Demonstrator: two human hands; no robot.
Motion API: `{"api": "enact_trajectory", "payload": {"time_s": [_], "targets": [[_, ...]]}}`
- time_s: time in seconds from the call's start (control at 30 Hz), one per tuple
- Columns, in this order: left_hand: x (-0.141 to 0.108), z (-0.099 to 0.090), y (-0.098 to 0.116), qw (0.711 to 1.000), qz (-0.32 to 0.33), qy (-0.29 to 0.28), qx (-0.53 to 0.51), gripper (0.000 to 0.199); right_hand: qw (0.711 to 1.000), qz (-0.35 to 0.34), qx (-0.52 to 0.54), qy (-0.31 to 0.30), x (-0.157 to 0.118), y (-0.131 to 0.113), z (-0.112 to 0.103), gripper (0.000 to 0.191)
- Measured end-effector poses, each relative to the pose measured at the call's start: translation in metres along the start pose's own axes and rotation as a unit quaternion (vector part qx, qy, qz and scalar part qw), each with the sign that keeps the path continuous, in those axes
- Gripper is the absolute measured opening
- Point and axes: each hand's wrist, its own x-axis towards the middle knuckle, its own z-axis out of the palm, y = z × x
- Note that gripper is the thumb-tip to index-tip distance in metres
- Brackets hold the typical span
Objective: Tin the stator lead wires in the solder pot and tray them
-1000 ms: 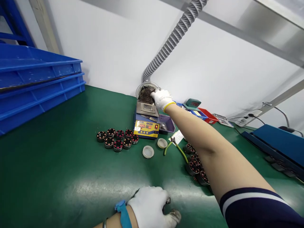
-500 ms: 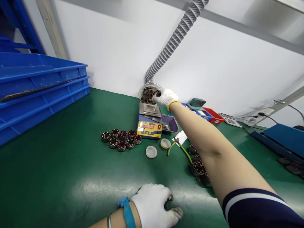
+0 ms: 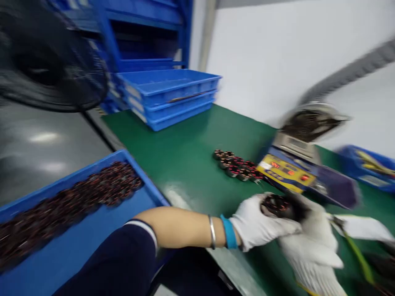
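Note:
My left hand [image 3: 257, 224], in a white glove, is closed round a motor stator [image 3: 277, 204], a dark ring with copper windings. Close against its right side is my right hand [image 3: 317, 234], also gloved and smeared by motion; its dark fingertips appear to grip the same stator. Just beyond the hands stands a blue and yellow solder pot [image 3: 285, 172] with lit red digits. Left of the pot, several stators [image 3: 233, 164] sit grouped on the green bench [image 3: 182, 154].
A blue tray [image 3: 101, 242] with many stators lies at the left. Stacked blue crates [image 3: 182, 105] stand at the back, and a floor fan [image 3: 40, 61] at far left. Right of the pot are a purple bin [image 3: 338, 187], a blue bin [image 3: 370, 168] and green-handled cutters [image 3: 358, 250].
The view has swung left, bringing the stator tray and fan in. My right hand has come back from above the solder pot. My left hand has risen from the bench and now holds a stator.

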Motion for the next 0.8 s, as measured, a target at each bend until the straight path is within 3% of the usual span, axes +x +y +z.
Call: {"api": "enact_trajectory", "payload": {"time_s": [0.1, 0.17, 0.23, 0.27, 0.33, 0.4, 0.47, 0.57, 0.63, 0.7, 0.8], "targets": [[-0.027, -0.025, 0.008, 0.998, 0.000, 0.041, 0.039, 0.042, 0.996, -0.089, 0.030, 0.006, -0.009, -0.010, 0.020, 0.060], [-0.063, -0.049, 0.019, 0.990, 0.019, 0.071, 0.117, 0.030, 0.978, -0.200, 0.063, -0.023, -0.025, -0.020, 0.032, 0.064], [-0.109, -0.078, 0.031, 0.961, 0.039, 0.102, 0.255, 0.021, 0.950, -0.289, 0.083, -0.080, -0.045, -0.027, 0.041, 0.061], [-0.134, -0.095, 0.036, 0.920, 0.054, 0.156, 0.356, 0.021, 0.938, -0.314, 0.082, -0.120, -0.055, -0.029, 0.046, 0.058], [-0.183, -0.130, 0.042, 0.811, 0.025, 0.302, 0.501, 0.030, 0.922, -0.328, 0.074, -0.192, -0.068, -0.029, 0.053, 0.054], [-0.224, -0.165, 0.042, 0.738, -0.039, 0.419, 0.528, 0.040, 0.920, -0.319, 0.074, -0.214, -0.071, -0.026, 0.059, 0.054], [-0.253, -0.198, 0.038, 0.695, -0.113, 0.500, 0.505, 0.040, 0.928, -0.309, 0.083, -0.191, -0.067, -0.023, 0.064, 0.055], [-0.267, -0.234, 0.031, 0.675, -0.135, 0.539, 0.485, 0.036, 0.936, -0.290, 0.068, -0.189, -0.059, -0.023, 0.066, 0.058], [-0.264, -0.246, 0.031, 0.668, -0.123, 0.558, 0.477, 0.037, 0.939, -0.264, 0.040, -0.215, -0.056, -0.025, 0.064, 0.058], [-0.260, -0.249, 0.034, 0.673, -0.102, 0.566, 0.465, 0.037, 0.942, -0.234, 0.012, -0.241, -0.055, -0.030, 0.058, 0.059], [-0.264, -0.233, 0.042, 0.692, -0.070, 0.558, 0.452, 0.050, 0.940, -0.206, -0.022, -0.271, -0.056, -0.040, 0.046, 0.060]]}}
